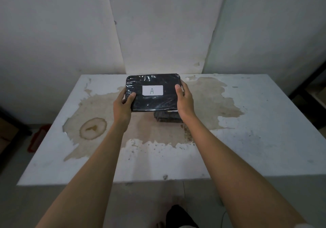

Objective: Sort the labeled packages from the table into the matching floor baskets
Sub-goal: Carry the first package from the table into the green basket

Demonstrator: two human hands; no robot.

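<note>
Far left, on the floor beside the table, a red object (38,136) shows partly; its nature cannot be told. A dark frame (10,121) stands at the left edge of view.

The table (255,139) is white, its coating worn away over a broad brown patch across the middle. A ring stain (93,128) lies within the left part of that patch.

The left hand (123,104) grips the left short edge of the package (155,102). Its thumb lies on the top face near the lower left corner; its fingers curl under the edge and are mostly hidden.

The package is black, wrapped in glossy film, and held level above the table's far middle. A white label (152,90) marked "A" sits centred on its top face.

Beneath the package's near right corner a second black package (167,117) lies on the table. It is largely covered; no label on it can be seen.

The right hand (185,100) clasps the right short edge of the held package. Its thumb presses on the top face at the upper right, its fingers wrapped round the far side.

Both forearms are bare. At far right a dark shelf frame (307,90) stands against the wall (158,24), which is white and stained.
</note>
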